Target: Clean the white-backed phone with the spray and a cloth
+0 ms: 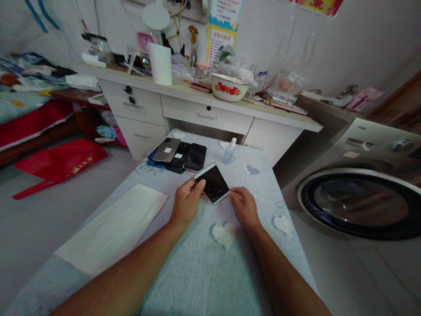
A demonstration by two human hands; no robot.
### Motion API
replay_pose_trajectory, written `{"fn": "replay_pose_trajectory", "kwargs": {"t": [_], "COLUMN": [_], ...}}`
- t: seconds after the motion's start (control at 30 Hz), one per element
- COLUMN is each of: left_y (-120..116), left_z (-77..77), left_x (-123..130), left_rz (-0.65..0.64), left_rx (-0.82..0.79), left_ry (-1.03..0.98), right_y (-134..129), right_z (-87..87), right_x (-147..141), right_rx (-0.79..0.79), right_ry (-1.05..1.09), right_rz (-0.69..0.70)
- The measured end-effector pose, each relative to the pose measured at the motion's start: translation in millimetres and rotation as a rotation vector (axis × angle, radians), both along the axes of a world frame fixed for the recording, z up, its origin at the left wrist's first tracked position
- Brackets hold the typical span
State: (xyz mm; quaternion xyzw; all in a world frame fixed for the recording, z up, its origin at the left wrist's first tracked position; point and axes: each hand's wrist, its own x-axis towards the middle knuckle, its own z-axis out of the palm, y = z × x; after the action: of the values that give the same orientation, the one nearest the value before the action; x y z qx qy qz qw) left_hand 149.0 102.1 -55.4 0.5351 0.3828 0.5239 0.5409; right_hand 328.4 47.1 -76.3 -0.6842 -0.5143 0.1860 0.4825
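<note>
A white-framed smartphone [213, 183] with a dark screen is held tilted above the cloth-covered table. My left hand [187, 199] grips its left edge, the thumb lying on the screen. At the phone's lower right corner, my right hand [244, 206] is closed with its fingertips pinching the edge. Beyond the left hand lie several more phones: a grey one [167, 150] with a white sticker on top, a black one [180, 154] and another dark one [196, 157]. A small clear spray bottle [229, 151] stands just past the held phone.
A pale folded cloth or paper sheet [115, 230] lies on the table's left side. Behind the table is a white desk [138, 107] with drawers, bearing a floral enamel bowl [229, 87] and a paper roll [160, 64]. A washing machine [362, 175] stands at right, a red bag [62, 160] on the left floor.
</note>
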Motion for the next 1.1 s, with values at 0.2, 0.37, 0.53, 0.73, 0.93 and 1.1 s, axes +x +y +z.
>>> {"fn": "replay_pose_trajectory", "kwargs": {"t": [0.2, 0.37, 0.53, 0.73, 0.93, 1.1], "left_y": [-1, 0, 2, 6, 12, 14], "left_z": [1.3, 2.1, 2.0, 0.2, -5.5, -9.3], "left_x": [4, 3, 3, 0, -7, -8], "left_rz": [-0.034, -0.014, 0.042, 0.005, -0.071, -0.106], "left_rx": [-0.185, -0.196, -0.178, -0.168, -0.055, -0.050], "left_ry": [-0.216, -0.239, -0.187, -0.050, 0.225, 0.354], "right_y": [0, -2, -3, -3, -3, -3], "right_z": [2.1, -2.1, -2.3, -1.4, -6.9, -6.2], "right_x": [-4, -6, -6, -3, 3, 5], "right_rx": [-0.002, -0.021, -0.081, -0.059, -0.026, 0.010], "right_ry": [0.522, 0.465, 0.377, 0.361, 0.292, 0.237], "right_rz": [0.015, 0.053, 0.035, -0.036, -0.047, -0.053]}}
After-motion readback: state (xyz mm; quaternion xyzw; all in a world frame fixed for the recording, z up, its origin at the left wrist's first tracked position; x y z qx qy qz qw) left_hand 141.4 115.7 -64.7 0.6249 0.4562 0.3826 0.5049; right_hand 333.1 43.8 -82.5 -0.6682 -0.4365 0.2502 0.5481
